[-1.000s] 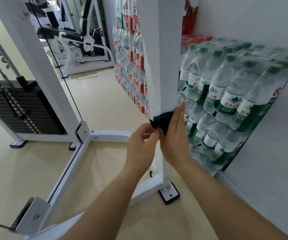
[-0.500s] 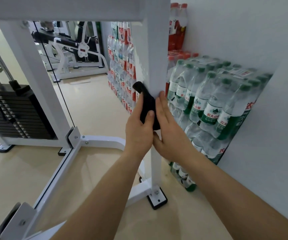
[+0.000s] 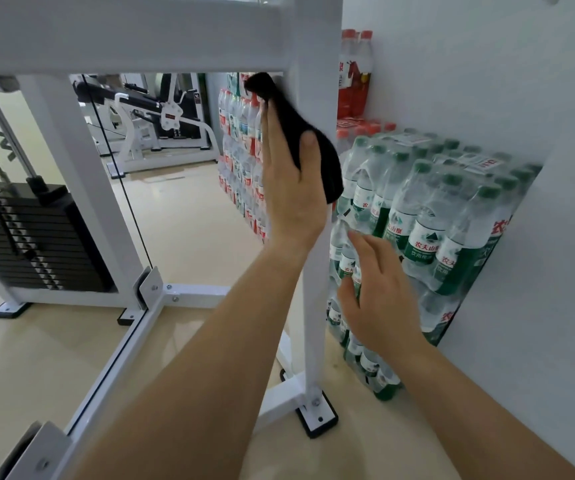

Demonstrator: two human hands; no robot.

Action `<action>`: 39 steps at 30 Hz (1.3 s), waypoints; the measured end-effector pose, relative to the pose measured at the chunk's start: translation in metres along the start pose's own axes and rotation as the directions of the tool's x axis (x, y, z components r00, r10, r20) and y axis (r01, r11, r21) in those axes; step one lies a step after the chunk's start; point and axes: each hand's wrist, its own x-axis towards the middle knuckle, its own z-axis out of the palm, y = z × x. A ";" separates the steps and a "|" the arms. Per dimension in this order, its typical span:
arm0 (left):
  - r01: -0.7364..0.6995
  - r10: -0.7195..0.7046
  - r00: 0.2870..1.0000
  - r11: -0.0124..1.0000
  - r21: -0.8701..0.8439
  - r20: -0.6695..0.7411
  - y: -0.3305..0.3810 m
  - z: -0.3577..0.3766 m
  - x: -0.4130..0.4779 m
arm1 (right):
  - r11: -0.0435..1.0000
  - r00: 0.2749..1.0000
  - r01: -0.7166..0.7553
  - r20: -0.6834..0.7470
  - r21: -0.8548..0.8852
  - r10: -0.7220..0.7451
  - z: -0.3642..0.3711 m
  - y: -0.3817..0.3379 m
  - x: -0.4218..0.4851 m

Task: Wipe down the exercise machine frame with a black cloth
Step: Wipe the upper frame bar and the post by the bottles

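1. Gym floor [image 3: 192,220] in pale tile runs back to other machines. Shrink-wrapped water bottles [image 3: 435,220] are stacked against the white wall [image 3: 486,64] on our right.
2. We are working on the white exercise machine frame [image 3: 123,32], at its near upright post [image 3: 317,46]. The black cloth [image 3: 287,105] sits high on this post, just under the joint with the crossbeam.
3. We judge the task to be mid-way. The cloth is at the top of this one post, and the crossbeam, the base rails [image 3: 192,299] and the far upright beside the weight stack [image 3: 19,237] all look left to do. Nothing on the paint shows which parts are already clean.
4. Our left hand [image 3: 293,195] presses the cloth to the post. Its fingers [image 3: 270,143] are straight and held together, flat on the cloth on the post's left face. The thumb [image 3: 310,147] lies over the cloth on the front face, so the cloth wraps the corner.
5. Our right hand [image 3: 376,292] is lower, beside the post and in front of the bottles. Its fingers [image 3: 362,247] are loosely spread and slightly bent, and it holds nothing. We cannot tell whether it touches the post or the bottles.
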 end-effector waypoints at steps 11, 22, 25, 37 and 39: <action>0.482 -0.475 0.874 0.874 -0.061 0.099 -0.077 -0.017 -0.067 | 0.994 0.985 -0.104 0.139 -0.028 0.106 0.024 0.009 -0.034; 0.292 -0.303 0.953 0.933 -0.211 -0.025 -0.081 0.003 -0.060 | 0.979 0.962 -0.204 0.193 0.028 0.195 0.050 0.039 -0.059; 0.426 -0.447 0.893 0.878 -0.217 -0.057 -0.108 0.006 -0.097 | 0.975 0.930 -0.223 0.305 0.022 0.206 0.066 0.051 -0.085; 0.426 -0.447 0.892 0.878 -0.219 -0.058 -0.132 0.007 -0.131 | 0.908 0.666 -0.414 0.658 -0.065 0.351 0.142 0.073 -0.173; 0.340 -0.360 0.931 0.918 -0.205 -0.067 -0.121 0.005 -0.104 | 0.899 0.659 -0.431 0.654 -0.075 0.371 0.141 0.077 -0.176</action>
